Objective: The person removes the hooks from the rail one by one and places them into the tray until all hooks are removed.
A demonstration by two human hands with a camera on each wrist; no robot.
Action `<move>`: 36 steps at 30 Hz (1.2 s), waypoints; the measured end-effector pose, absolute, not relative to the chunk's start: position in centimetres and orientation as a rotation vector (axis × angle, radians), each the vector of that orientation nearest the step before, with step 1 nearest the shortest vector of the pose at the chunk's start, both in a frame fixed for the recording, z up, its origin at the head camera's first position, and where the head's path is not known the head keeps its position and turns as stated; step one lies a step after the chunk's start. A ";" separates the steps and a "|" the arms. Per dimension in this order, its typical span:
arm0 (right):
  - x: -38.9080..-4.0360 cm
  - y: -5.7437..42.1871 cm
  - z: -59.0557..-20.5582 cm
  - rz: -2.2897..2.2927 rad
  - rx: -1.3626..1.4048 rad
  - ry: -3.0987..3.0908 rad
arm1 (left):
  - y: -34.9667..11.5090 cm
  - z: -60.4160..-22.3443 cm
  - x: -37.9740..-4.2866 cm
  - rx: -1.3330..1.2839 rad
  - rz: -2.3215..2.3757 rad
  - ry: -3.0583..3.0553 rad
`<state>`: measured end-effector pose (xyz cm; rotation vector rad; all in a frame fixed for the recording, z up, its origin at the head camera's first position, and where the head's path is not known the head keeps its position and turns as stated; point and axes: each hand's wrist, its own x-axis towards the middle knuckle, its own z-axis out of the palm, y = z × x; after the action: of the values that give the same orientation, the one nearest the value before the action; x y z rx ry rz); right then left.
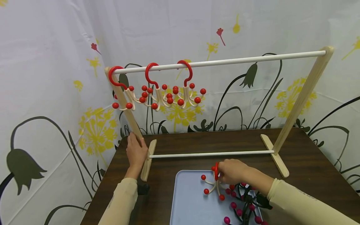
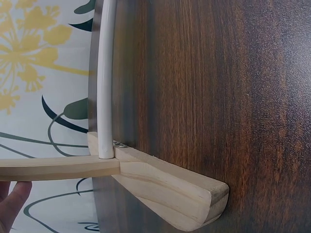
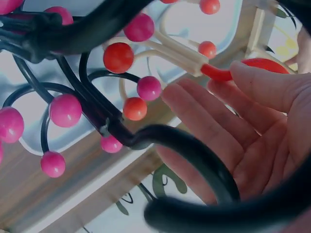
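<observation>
Far left: left hand (image 1: 136,153) at the lower part of the left post (image 1: 131,120), contact confirmed by one finger on it in the wrist view. Can't tell if the rest wrap round or just lie against it. Looks like it's steadying the stand.

Above it, three red-hooked pieces (image 1: 158,95) hang on the top bar (image 1: 239,61), grouped at its left end; bar is bare to the right of them.

Center, near: blue tray (image 1: 185,200) on the table. At its far side, a fourth red-hooked piece (image 1: 217,182), cream arms, red balls. Right hand (image 1: 233,172) pinches its hook between thumb and forefinger; other fingers extended.

Right part of tray: dark pieces with magenta balls (image 1: 248,199), close by. Count unclear, they overlap.

My read: step in hand is picking up the fourth piece. Next move calls for a lift clear of the dark arms, then hook opening over the bar, right of the third. Snag risk.

Views: head hides the right palm; right wrist shows it, with a dark hook (image 3: 194,150) across it, contact unclear. Left wrist alone shows a small metal fitting (image 2: 120,144) at the foot joint.
</observation>
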<state>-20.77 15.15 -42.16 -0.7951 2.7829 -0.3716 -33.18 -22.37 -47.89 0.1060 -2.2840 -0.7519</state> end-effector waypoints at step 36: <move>-26.3 11.5 -26.2 -1.438 -0.930 3.148 | -22.3 -47.8 -33.1 0.111 -0.751 -2.279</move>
<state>-26.34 11.55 -26.16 -0.9296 3.1484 -1.4382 -33.13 -22.34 -47.83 0.1105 -2.2794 -0.7514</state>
